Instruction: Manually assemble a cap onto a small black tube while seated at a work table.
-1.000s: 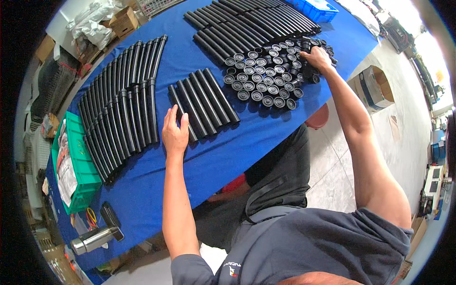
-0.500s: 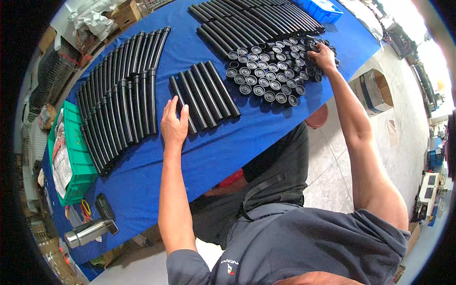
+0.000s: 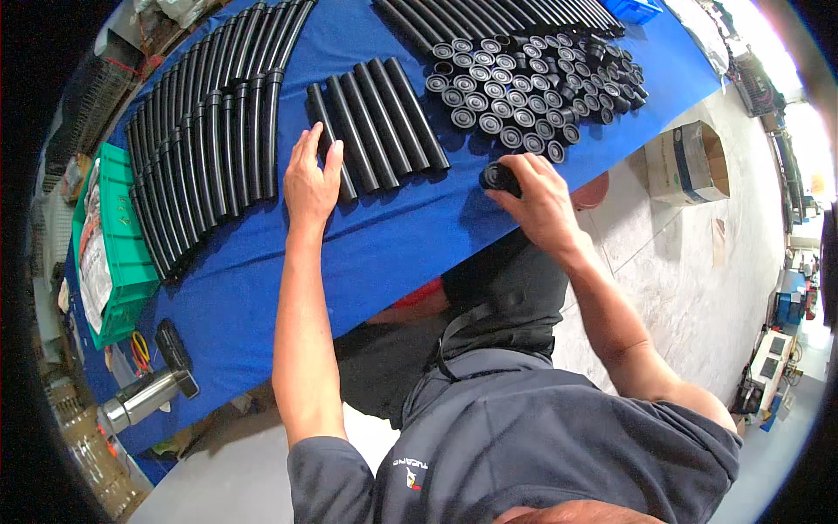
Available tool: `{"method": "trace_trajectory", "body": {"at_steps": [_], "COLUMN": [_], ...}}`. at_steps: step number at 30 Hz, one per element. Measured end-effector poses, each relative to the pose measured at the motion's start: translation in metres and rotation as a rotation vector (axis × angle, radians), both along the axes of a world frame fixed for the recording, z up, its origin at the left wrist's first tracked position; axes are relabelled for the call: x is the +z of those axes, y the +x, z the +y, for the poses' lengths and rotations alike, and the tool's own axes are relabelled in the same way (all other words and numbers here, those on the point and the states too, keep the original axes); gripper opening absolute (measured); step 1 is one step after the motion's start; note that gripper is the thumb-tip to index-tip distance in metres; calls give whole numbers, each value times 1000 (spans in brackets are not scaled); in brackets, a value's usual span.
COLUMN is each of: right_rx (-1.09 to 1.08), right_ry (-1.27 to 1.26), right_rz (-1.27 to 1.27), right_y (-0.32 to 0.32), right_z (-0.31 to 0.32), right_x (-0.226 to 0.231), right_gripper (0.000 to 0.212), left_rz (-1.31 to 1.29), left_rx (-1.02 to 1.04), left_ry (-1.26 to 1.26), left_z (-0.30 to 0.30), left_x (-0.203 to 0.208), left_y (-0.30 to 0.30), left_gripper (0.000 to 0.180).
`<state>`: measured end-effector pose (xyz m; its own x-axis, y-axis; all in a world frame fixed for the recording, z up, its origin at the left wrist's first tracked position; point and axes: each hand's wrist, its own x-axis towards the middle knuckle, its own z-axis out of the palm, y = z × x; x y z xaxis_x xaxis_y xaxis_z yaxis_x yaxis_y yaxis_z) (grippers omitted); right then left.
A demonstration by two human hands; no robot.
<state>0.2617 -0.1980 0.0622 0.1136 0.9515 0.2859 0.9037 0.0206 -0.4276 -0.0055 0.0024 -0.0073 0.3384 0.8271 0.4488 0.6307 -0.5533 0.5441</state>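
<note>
My right hand (image 3: pixel 543 205) pinches a black round cap (image 3: pixel 499 178) between thumb and fingers, above the table's near edge. Its ringed face shows. Just beyond lies a cluster of loose black caps (image 3: pixel 511 98), most with their ringed ends up and some on their sides. My left hand (image 3: pixel 312 182) is open, fingers stretched out and thumb apart, beside the leftmost of several plain black tubes (image 3: pixel 381 131) lying side by side. Whether it touches that tube I cannot tell. Left of this hand, longer rows of black tubes with collared ends (image 3: pixel 209 148) lie close together.
A blue cloth (image 3: pixel 384 253) covers the table. More black tubes (image 3: pixel 497 19) and a blue bin (image 3: pixel 633 10) are at the far side. Along the left edge stand a green crate (image 3: pixel 122 249) and a metal flask (image 3: pixel 148 397). A cardboard box (image 3: pixel 690 166) sits on the floor at right.
My right hand has come back from the far right of the cap cluster toward the near edge, now with a cap in it. My left hand stays by the leftmost tube. The view has shifted.
</note>
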Motion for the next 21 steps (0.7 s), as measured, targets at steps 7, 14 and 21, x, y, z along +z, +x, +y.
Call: {"method": "trace_trajectory", "body": {"at_steps": [7,14,21], "right_rx": [-90,-126,79], "right_ry": [27,4,9], "right_rz": [-115,-50,326], "right_y": [-9,-7,-43], "right_z": [15,-8,-32], "right_x": [-18,-15,4], "right_gripper": [41,49,43], "left_rz": [7,-119,-109], "left_rx": [4,-8,56], "left_ry": [-2,-18,33], "left_z": [-4,-1,1], "left_x": [3,0,4], "left_y": [2,-5,-7], "left_gripper": [48,33,25]}}
